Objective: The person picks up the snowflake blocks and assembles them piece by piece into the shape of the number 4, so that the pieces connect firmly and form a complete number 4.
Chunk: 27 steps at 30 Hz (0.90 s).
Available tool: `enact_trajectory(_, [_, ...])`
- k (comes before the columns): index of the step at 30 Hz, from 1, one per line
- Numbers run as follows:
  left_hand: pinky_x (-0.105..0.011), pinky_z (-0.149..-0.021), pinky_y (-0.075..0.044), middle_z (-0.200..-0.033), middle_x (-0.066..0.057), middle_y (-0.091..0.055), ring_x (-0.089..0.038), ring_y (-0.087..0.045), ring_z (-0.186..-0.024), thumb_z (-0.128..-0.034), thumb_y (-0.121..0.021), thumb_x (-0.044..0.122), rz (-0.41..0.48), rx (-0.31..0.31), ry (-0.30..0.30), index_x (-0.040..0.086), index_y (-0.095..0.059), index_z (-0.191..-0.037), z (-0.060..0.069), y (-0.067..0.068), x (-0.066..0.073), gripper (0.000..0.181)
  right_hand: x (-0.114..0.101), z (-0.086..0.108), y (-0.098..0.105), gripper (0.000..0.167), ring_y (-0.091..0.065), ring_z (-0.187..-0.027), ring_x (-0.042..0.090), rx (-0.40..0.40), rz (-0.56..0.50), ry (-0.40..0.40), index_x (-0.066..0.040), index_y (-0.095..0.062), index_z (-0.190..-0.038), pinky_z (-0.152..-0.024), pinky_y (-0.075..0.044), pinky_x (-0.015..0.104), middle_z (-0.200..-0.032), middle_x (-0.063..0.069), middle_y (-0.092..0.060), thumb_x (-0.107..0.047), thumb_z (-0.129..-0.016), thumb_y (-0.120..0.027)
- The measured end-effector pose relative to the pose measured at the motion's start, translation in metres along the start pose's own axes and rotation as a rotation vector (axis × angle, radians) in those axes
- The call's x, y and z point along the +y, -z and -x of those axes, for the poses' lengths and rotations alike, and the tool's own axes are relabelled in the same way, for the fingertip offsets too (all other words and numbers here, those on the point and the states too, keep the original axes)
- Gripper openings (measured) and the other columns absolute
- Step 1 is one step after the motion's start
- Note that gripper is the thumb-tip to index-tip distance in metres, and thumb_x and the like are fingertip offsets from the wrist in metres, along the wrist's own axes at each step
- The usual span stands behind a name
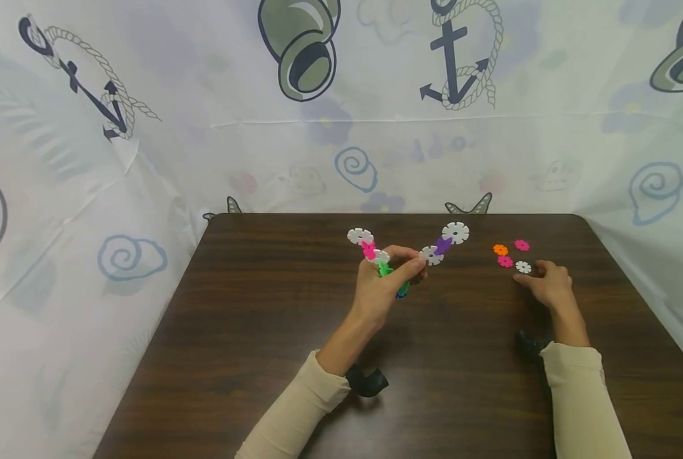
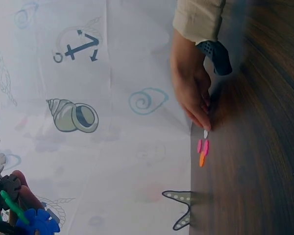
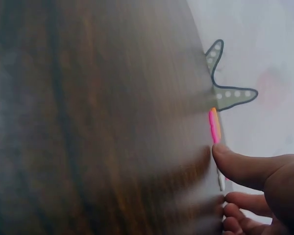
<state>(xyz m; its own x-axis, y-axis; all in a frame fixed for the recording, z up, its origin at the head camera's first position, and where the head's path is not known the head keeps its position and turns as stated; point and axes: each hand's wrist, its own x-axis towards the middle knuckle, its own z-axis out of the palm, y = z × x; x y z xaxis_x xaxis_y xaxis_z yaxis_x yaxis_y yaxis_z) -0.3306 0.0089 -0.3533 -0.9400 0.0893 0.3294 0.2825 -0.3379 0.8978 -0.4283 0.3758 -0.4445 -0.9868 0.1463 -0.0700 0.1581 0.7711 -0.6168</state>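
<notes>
My left hand (image 1: pixel 375 290) holds up a branching chain of slotted plastic snowflake discs over the table. One arm of the chain has a white disc (image 1: pixel 456 233), a purple disc (image 1: pixel 443 246) and another white disc; the other has white, pink and green ones. A blue disc (image 2: pixel 38 223) shows low on the chain in the left wrist view; the fingers hide part of its middle. My right hand (image 1: pixel 553 287) is down at the table, its thumb and fingers apart beside a loose white disc (image 1: pixel 523 267).
Loose on the dark wooden table (image 1: pixel 249 331) lie an orange disc (image 1: pixel 500 250) and two pink discs (image 1: pixel 521 245), just beyond the right hand. A printed cloth (image 1: pixel 295 159) hangs behind the table and at its sides. Each wrist wears a black device (image 1: pixel 367 382).
</notes>
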Motion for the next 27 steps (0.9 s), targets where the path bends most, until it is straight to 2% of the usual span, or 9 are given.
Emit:
enact_trajectory(5, [-0.027,-0.08,-0.062,-0.083,0.004,-0.075,-0.013,-0.073,-0.077,-0.0944,-0.074,0.011,0.002,-0.011,-0.004,-0.008,-0.07,-0.103,0.001,-0.001,-0.001,0.021,0.003,-0.005,-0.001,0.074,-0.039,-0.134,0.059,0.025,-0.062,0.003,0.017,-0.032,-0.15,-0.111,-0.035,0.07,-0.145,0.045,-0.041,-0.028,-0.101,-0.065])
enact_trajectory(11, [-0.029,-0.083,-0.063,-0.085,0.004,-0.075,-0.013,-0.073,-0.078,-0.0946,-0.074,0.011,0.001,-0.006,0.014,-0.009,-0.069,-0.103,0.002,-0.001,0.0,0.022,0.005,-0.01,-0.006,0.061,-0.048,-0.123,0.053,0.05,-0.103,-0.012,0.012,-0.041,-0.149,-0.101,-0.042,0.064,-0.141,0.041,-0.046,-0.021,-0.102,-0.063])
enact_trajectory(14, [-0.029,-0.083,-0.063,-0.085,0.004,-0.075,-0.013,-0.073,-0.079,-0.0945,-0.074,0.011,-0.003,-0.003,0.019,-0.008,-0.07,-0.104,0.002,-0.001,0.0,0.021,0.004,-0.011,-0.008,0.054,-0.05,-0.119,0.05,0.067,-0.111,-0.017,0.009,-0.047,-0.146,-0.09,-0.045,0.055,-0.138,0.038,-0.049,-0.02,-0.102,-0.063])
enact_trajectory(17, [-0.029,-0.083,-0.063,-0.085,0.004,-0.075,-0.014,-0.074,-0.079,-0.0943,-0.075,0.011,-0.007,0.001,0.026,-0.006,-0.071,-0.104,0.001,-0.001,0.0,0.021,0.001,-0.01,-0.009,0.05,-0.051,-0.116,0.047,0.085,-0.127,-0.023,0.008,-0.051,-0.142,-0.083,-0.042,0.041,-0.136,0.036,-0.051,-0.02,-0.103,-0.063])
enact_trajectory(19, [-0.03,-0.083,-0.063,-0.086,0.003,-0.075,-0.014,-0.074,-0.079,-0.0944,-0.075,0.011,-0.008,0.001,0.031,-0.006,-0.071,-0.104,0.001,-0.001,0.0,0.02,0.001,-0.009,-0.01,0.049,-0.051,-0.115,0.046,0.101,-0.134,-0.026,0.009,-0.051,-0.14,-0.08,-0.04,0.036,-0.133,0.035,-0.051,-0.02,-0.102,-0.063])
enact_trajectory(27, [-0.03,-0.084,-0.063,-0.086,0.003,-0.075,-0.014,-0.074,-0.08,-0.0951,-0.075,0.013,-0.027,-0.005,0.031,-0.004,-0.072,-0.105,0.002,0.0,0.002,0.02,-0.002,-0.003,-0.014,0.05,-0.056,-0.104,0.042,0.143,-0.123,-0.058,0.013,-0.047,-0.135,-0.072,-0.043,0.035,-0.121,0.033,-0.056,-0.02,-0.101,-0.063])
